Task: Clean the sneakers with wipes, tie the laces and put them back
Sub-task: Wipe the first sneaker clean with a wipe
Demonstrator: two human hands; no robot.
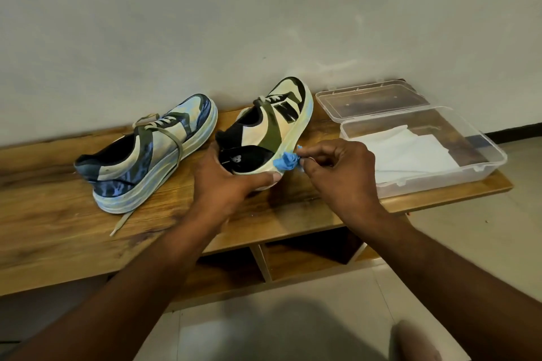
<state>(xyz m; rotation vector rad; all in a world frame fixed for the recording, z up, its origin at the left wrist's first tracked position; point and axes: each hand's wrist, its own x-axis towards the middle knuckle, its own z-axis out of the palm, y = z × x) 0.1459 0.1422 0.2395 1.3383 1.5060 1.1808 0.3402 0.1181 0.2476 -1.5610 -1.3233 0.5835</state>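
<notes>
Sneakers sit side by side on a wooden worktop [58, 214], toes toward the wall; cleaning of the right-hand one is in progress. Nearest the viewer, the left hand [225, 179] wraps the heel of the tilted sneaker [264, 132], thumb along the sole edge, apparently to brace the shoe and turn its side wall toward the wiping hand. The right hand [337, 167] pinches a crumpled blue wipe [285, 162] between fingertips and thumb and presses it on the pale midsole near the heel; a tight, bunched grip of this kind suits scrubbing a narrow strip. Farther left, the other sneaker [146, 152] stands flat and unheld, its laces [140, 202] loose, one end trailing over the worktop, so tying is judged not yet done. Farther right, a clear plastic box [481, 167] lies with its lid [372, 102] open, white sheets [410, 152] inside, within easy reach of the wiping hand. Beyond everything stands a plain wall [264, 9].
</notes>
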